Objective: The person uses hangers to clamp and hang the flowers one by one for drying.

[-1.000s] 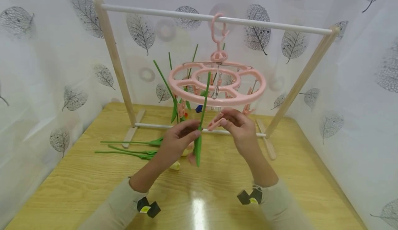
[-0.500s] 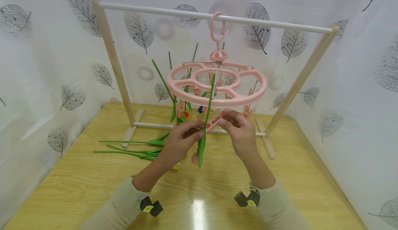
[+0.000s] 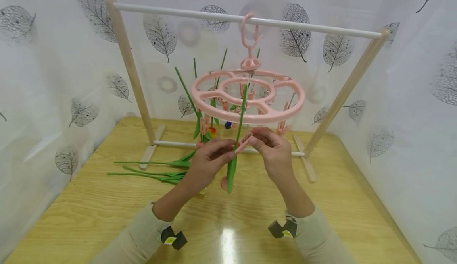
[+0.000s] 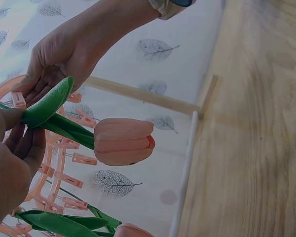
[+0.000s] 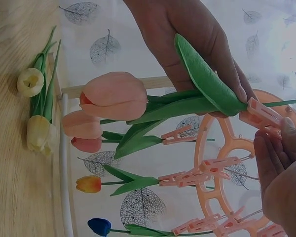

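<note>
My left hand [image 3: 208, 162] pinches the green stem of an artificial pink tulip [image 4: 123, 141], its bloom hanging downward in the head view. My right hand [image 3: 276, 157] pinches a pink clothespin [image 5: 261, 114] below the front rim of a round pink clip hanger [image 3: 250, 118]. The clothespin's tip meets the stem just beside the left fingertips; whether it has closed on the stem I cannot tell. Other tulips hang upside down from the hanger's clips, among them an orange tulip [image 5: 89, 184] and a blue tulip [image 5: 99, 226].
The hanger hooks over the white top bar [image 3: 178, 14] of a wooden-legged rack. Loose tulips lie on the wooden table [image 3: 89, 216] at the left, with cream blooms [image 5: 39, 134] and green stems [image 3: 143, 174]. A leaf-patterned white cloth [image 3: 410, 97] surrounds the table.
My left hand has moved slightly right with the pink tulip, bringing its stem to the clothespin's tip. My right hand still holds the clothespin in nearly the same place.
</note>
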{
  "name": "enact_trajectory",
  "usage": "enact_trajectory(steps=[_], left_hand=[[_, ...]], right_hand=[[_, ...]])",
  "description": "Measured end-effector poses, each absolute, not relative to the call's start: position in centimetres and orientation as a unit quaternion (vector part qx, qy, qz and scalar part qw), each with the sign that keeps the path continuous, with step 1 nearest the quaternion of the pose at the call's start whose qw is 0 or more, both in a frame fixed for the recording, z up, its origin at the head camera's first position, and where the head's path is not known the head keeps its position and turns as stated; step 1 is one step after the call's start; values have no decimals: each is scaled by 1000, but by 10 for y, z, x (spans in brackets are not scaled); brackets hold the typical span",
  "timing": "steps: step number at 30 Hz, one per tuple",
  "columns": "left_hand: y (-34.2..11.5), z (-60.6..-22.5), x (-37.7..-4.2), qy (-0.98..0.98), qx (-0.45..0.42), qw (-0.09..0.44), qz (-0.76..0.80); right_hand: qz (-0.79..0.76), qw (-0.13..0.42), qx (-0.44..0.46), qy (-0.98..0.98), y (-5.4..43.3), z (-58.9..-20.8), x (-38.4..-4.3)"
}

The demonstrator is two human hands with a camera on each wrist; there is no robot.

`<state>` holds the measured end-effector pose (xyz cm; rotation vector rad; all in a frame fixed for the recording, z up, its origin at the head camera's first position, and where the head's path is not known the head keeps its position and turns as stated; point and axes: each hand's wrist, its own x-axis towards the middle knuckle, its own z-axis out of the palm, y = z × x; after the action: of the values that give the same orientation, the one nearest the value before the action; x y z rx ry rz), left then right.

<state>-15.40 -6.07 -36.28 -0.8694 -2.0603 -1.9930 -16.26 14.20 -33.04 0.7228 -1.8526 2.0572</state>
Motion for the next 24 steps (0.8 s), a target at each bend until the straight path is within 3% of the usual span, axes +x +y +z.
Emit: enact_trajectory(steps=[24], left_hand=[[-57, -367, -155, -681, -297, 105, -661]], right_hand=[[688, 180, 253, -656, 137, -337, -163]])
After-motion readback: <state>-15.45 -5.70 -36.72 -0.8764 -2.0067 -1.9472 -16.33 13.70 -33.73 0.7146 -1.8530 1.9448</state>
